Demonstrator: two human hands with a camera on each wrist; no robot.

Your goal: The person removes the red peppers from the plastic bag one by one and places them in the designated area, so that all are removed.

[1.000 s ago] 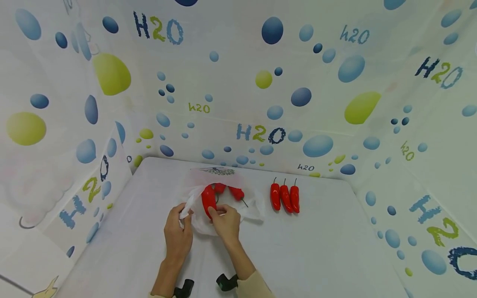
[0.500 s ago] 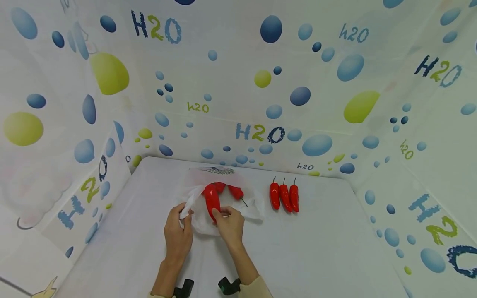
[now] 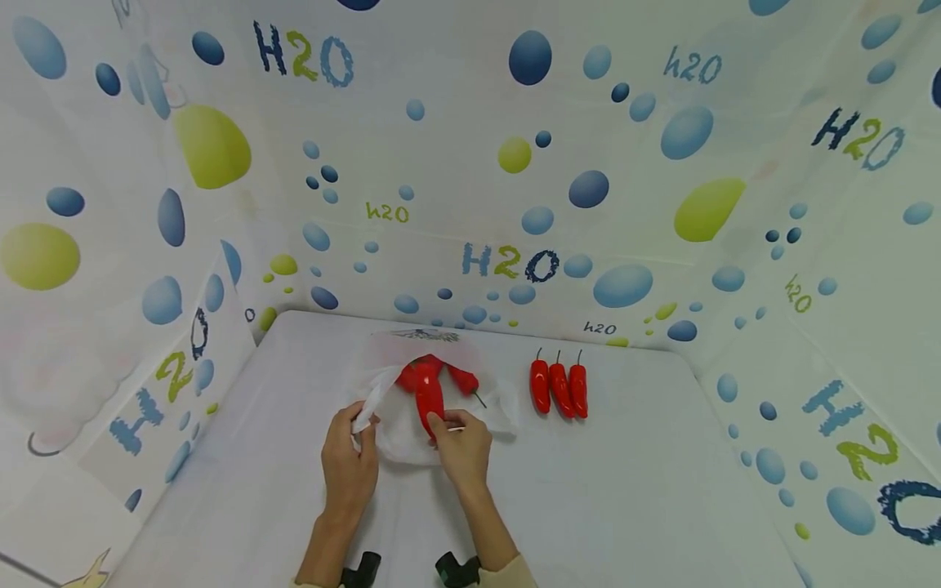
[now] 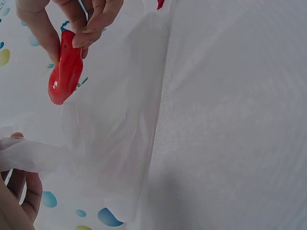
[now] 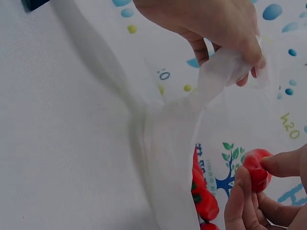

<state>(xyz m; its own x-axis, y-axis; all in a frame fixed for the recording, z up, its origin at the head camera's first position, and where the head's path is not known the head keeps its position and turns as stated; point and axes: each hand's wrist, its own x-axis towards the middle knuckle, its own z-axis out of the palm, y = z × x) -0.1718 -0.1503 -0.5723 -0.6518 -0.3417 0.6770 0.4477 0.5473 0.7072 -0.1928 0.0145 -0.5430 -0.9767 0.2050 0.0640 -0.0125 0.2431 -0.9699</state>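
In the head view a white plastic bag lies on the table with its mouth held up by my left hand, which pinches the left edge. My right hand pinches the lower end of a red pepper over the bag's mouth. Behind it, other red peppers show at the opening, one with its green stem sticking out. The left wrist view has the held pepper hanging from the fingers beside the bag. From the right wrist, red peppers are partly hidden by the bag.
Three red peppers lie side by side, stems pointing away, on the white table to the right of the bag. A wall sheet printed with blue and green spots rises behind and at both sides.
My right hand has moved a little to the right and nearer to me with the pepper, which has come away from the bag's left edge. The left hand has hardly moved.
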